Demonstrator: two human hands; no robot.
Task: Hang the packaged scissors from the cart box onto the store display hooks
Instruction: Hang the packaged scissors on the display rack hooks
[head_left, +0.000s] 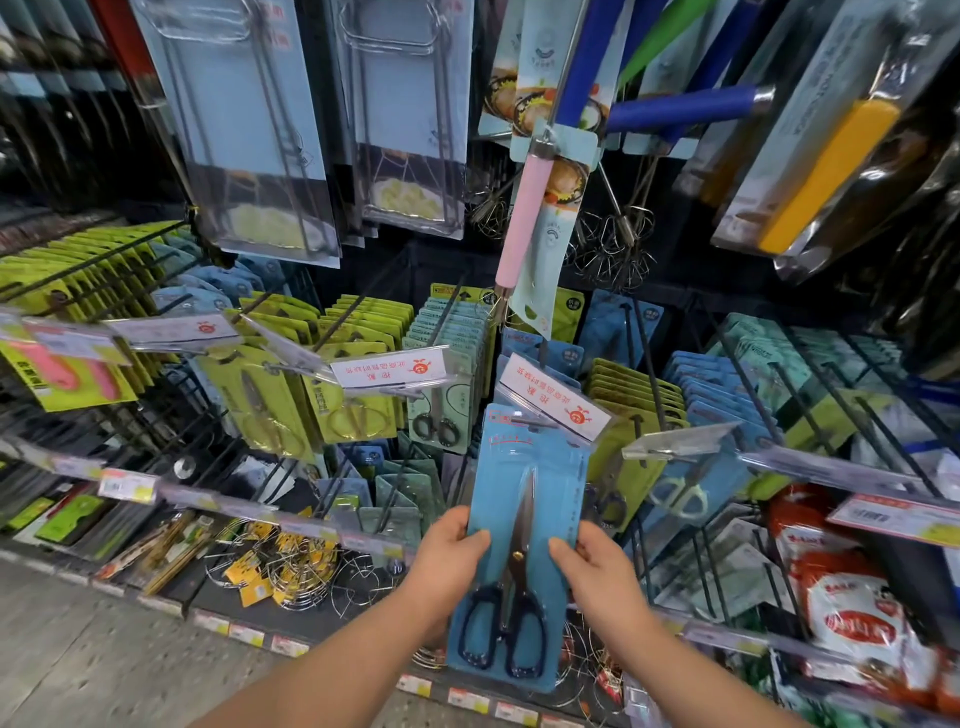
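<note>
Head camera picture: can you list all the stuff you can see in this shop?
packaged scissors: one, blue card, dark handles, centre
hook labels: several, white with red print, hook tips
yellow-green packs: many, hooks left and centre
blue packs: many, hooks right
whisks: several, silver, hanging upper centre-right
pink-handled utensil: one, hanging above centre
wire racks: several, silver, bottom shelf
red-and-white bags: several, lower right
left hand: grips the pack's left edge
right hand: grips its right edge
</note>
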